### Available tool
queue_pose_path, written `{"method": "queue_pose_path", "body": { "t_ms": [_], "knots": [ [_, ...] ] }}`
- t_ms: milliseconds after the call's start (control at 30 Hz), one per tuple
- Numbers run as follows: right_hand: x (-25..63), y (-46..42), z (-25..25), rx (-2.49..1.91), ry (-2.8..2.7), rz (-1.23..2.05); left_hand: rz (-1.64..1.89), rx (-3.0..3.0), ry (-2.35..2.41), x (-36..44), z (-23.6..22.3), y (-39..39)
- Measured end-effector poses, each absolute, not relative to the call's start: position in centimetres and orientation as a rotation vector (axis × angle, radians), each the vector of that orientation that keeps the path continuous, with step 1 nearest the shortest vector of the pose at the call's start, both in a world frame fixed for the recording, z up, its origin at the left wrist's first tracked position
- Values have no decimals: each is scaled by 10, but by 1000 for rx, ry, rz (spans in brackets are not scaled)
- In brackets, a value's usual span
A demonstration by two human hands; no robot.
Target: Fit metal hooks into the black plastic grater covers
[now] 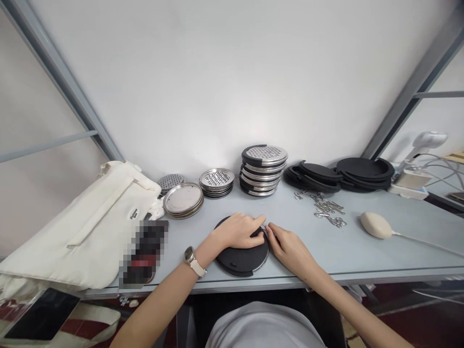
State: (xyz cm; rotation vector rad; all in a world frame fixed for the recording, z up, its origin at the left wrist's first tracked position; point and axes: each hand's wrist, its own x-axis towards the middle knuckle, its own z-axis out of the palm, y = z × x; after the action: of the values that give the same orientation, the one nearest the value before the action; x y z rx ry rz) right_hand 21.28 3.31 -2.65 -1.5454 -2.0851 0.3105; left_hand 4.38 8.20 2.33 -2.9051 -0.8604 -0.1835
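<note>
A round black disc with a metal rim (242, 258) lies flat on the grey table (326, 251) right in front of me. My left hand (241, 230) rests on top of the disc, fingers curled down over its far right edge. My right hand (286, 244) is at the disc's right rim, fingertips pinched together against the left fingertips. What sits between the fingertips is too small to make out. A watch is on my left wrist.
Behind are plain metal plates (183, 199), perforated metal discs (216, 181), a tall pile of assembled discs (263, 169) and black rings (337, 174). Small metal clips (328, 208) lie scattered to the right, beside a beige oval device on a cable (377, 225). A white cloth bag (90, 222) fills the left.
</note>
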Motion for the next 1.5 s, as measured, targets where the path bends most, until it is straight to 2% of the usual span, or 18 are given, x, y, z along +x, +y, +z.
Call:
{"method": "queue_pose_path", "body": {
  "t_ms": [1500],
  "knots": [
    [213, 33, -25, -1573, -2125, 351, -165, -2904, -880, 44, 20, 83]
  ]
}}
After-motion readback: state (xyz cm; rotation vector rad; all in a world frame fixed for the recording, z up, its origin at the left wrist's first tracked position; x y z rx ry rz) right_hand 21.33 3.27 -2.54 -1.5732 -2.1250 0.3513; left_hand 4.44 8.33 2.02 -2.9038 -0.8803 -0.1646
